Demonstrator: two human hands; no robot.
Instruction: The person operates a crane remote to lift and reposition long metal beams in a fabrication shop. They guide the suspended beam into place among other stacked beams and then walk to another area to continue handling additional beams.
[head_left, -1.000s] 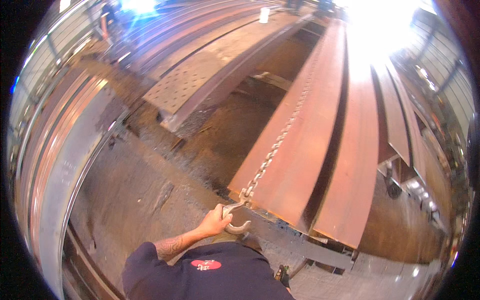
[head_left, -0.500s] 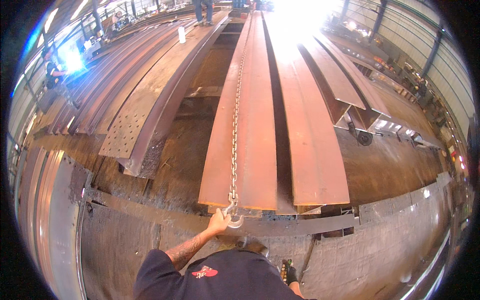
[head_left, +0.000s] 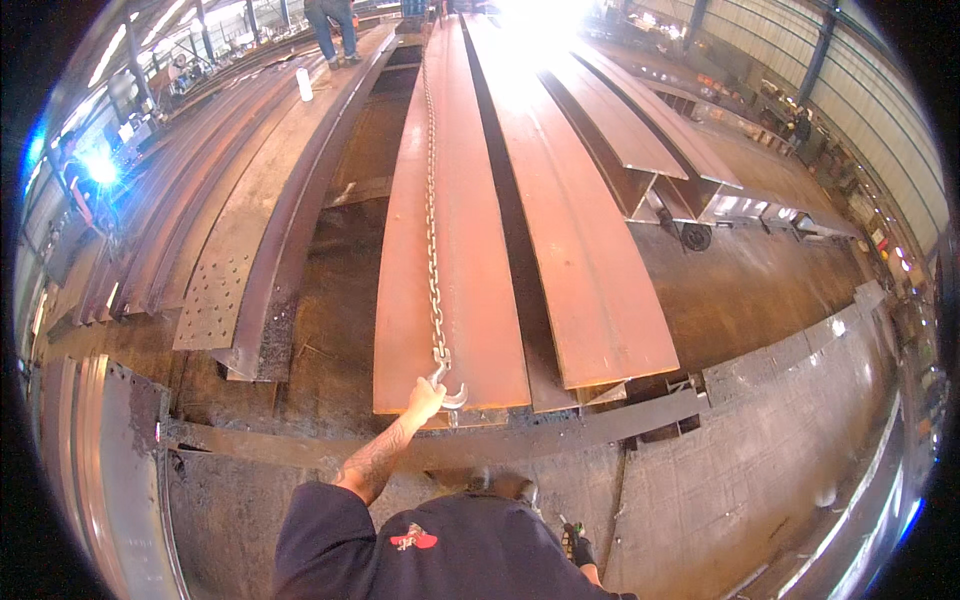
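Observation:
A steel hook (head_left: 455, 398) hangs at the end of a long metal chain (head_left: 432, 260). My left hand (head_left: 427, 399), bare, is closed round the hook's shank at the near end of a reddish steel beam (head_left: 490, 340). The hook's curved tip shows to the right of my fingers. Farther off, the chain runs along the top of that beam toward the back. Low beside my body, my right hand (head_left: 582, 550) wears a dark glove. It is closed on a small dark handheld control with yellowish marks (head_left: 568, 543), partly hidden by my fingers.
A second reddish beam (head_left: 605, 320) lies to the right, across a narrow gap. At the left is a beam with bolt holes (head_left: 215, 295), and a person (head_left: 333, 32) stands toward its far end. Bright welding light (head_left: 101, 168) glares at far left. Stacked plates (head_left: 95, 450) stand near left.
My left hand has carried the hook forward and up, onto the beam's near end. The whole view has shifted, with the far beams moving left. My right hand keeps its hold.

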